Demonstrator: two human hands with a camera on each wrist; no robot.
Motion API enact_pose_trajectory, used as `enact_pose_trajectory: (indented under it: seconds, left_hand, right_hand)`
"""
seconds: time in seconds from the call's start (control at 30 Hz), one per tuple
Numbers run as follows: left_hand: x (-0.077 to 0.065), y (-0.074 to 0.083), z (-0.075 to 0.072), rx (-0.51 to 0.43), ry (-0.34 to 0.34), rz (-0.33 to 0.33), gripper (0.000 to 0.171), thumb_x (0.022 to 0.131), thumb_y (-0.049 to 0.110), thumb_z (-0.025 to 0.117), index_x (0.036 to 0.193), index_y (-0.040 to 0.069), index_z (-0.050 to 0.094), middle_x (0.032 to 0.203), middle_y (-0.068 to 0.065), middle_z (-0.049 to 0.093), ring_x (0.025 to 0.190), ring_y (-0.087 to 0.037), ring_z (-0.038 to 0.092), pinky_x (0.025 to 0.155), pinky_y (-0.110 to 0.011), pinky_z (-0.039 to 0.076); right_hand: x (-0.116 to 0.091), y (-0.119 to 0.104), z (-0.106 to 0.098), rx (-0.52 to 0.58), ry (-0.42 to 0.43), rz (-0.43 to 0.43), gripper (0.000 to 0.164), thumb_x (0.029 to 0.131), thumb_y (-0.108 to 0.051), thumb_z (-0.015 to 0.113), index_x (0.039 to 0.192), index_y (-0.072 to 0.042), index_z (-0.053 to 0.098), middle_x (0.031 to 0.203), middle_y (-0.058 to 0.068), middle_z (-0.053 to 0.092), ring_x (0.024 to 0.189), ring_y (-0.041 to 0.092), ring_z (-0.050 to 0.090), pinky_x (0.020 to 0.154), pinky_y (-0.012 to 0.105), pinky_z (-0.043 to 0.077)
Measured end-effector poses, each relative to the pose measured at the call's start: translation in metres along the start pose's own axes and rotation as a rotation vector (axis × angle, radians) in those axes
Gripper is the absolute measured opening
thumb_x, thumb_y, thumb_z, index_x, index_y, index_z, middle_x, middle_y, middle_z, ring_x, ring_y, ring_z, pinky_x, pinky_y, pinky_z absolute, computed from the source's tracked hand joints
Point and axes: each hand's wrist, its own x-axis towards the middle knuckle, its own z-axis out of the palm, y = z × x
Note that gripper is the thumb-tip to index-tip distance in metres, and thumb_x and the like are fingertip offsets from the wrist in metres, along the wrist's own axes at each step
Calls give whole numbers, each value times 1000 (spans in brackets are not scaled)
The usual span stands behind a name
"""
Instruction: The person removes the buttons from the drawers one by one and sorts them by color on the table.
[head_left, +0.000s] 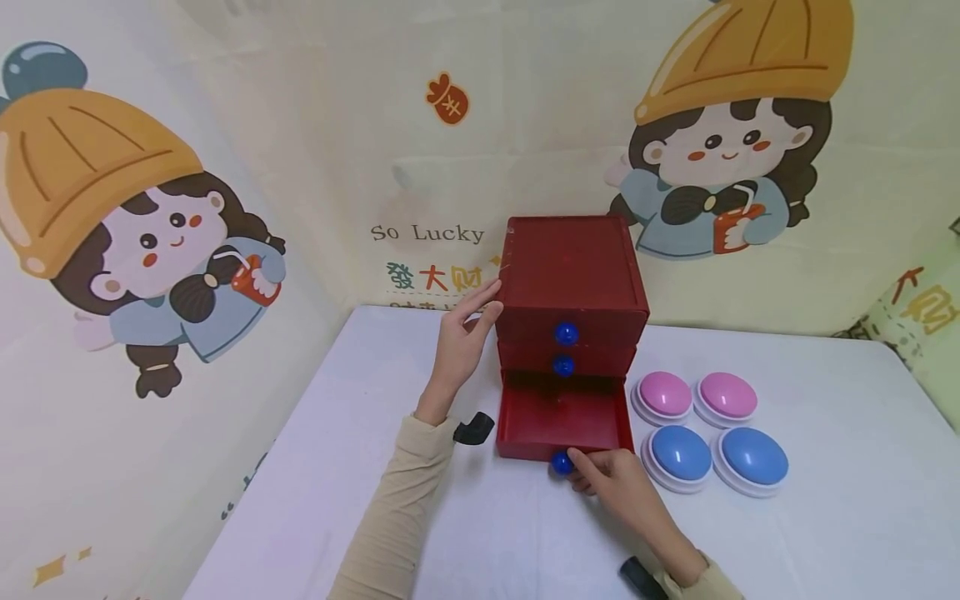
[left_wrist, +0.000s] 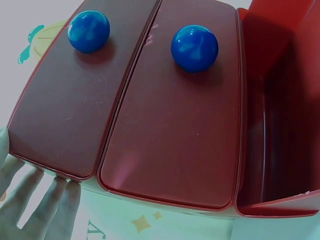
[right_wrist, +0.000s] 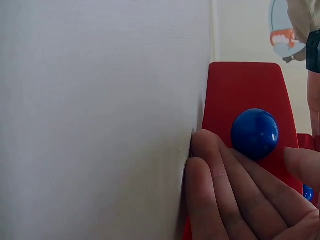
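Note:
A dark red drawer cabinet [head_left: 573, 262] stands on the table with three blue-knobbed drawers. Its upper drawer [left_wrist: 65, 100] and middle drawer [left_wrist: 172, 120] are closed; the bottom drawer [head_left: 562, 412] is pulled out toward me. Against the cabinet's left side, near the upper front corner, my left hand [head_left: 461, 342] rests with fingers stretched out. My right hand [head_left: 618, 492] is at the bottom drawer's blue knob [head_left: 562, 463]. In the right wrist view its fingers [right_wrist: 235, 190] extend beside that knob, close to the drawer front, and the thumb stands apart from it on the other side.
Right of the cabinet sit two pink push buttons [head_left: 666, 393] and two blue push buttons [head_left: 753, 457] on white bases. The nearest blue one is close to my right hand. A printed cloth wall [head_left: 315, 167] rises behind the white table [head_left: 840, 433].

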Motion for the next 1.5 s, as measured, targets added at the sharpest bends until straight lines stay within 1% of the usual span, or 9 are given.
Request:
enact_pose_trajectory:
  seconds: [0.23,0.6,0.83,1.0,1.1,1.23,1.27,1.4,1.5]
  left_hand:
    - [0,1,0,3,2,-10,40,99,11,60,138,1,57,147,-13,53,134,-23,51,92,-24,53]
    - [0,0,-1,5,0,-6,41,99,12,60,138,-1,56,147,-16,52,135,-25,50,97,-34,54]
    - [-1,1,0,7,1,-15,40,99,10,60,138,0,57,146,-14,53,134,-24,51,95,-29,54]
    - [0,0,0,9,6,-4,39,99,7,59,137,-2,57,146,-16,53,134,-25,51,94,-27,54]
    - [3,-10,1,6,6,3,40,99,9,60,138,0,56,147,-14,52,134,-25,51,96,-30,54]
    - [7,-28,1,3,13,6,41,99,14,61,139,6,57,147,-7,53,134,-21,51,97,-34,54]
    - [8,-30,1,4,15,7,41,99,15,61,139,7,58,147,-6,53,135,-19,51,97,-35,54]
    - [7,-35,0,-2,16,22,41,98,21,63,138,12,60,146,-2,55,133,-14,52,97,-35,54]
    - [6,-36,0,-6,14,33,41,98,24,63,138,14,60,146,-1,55,132,-12,52,97,-34,54]
  right_hand:
    - [4,-2,-2,12,4,24,37,97,-34,64,86,-3,79,75,4,74,66,13,69,63,23,58]
    - [12,-2,-5,59,-21,-9,41,98,-36,62,88,0,79,79,7,75,67,16,71,63,24,59]
    - [19,0,-7,68,-2,11,42,98,-38,62,90,0,79,79,8,76,67,17,72,64,25,59]
    - [25,-1,-8,77,-1,1,42,98,-37,61,91,1,79,80,8,76,67,18,72,65,25,59]
    - [29,-1,-8,95,1,-7,42,99,-36,61,91,1,78,80,10,76,67,19,72,65,25,59]
    - [32,-1,-9,101,3,-4,41,98,-37,61,92,1,78,81,9,76,68,19,72,65,25,59]
    - [33,-1,-8,99,4,-1,42,98,-37,61,93,0,79,81,8,76,68,18,72,65,25,59]
    - [39,-1,-6,97,12,6,42,99,-38,60,94,-1,79,81,7,76,68,18,72,66,26,59]
    - [42,-1,-6,105,15,6,41,99,-37,60,95,0,78,80,8,76,68,18,72,66,27,60]
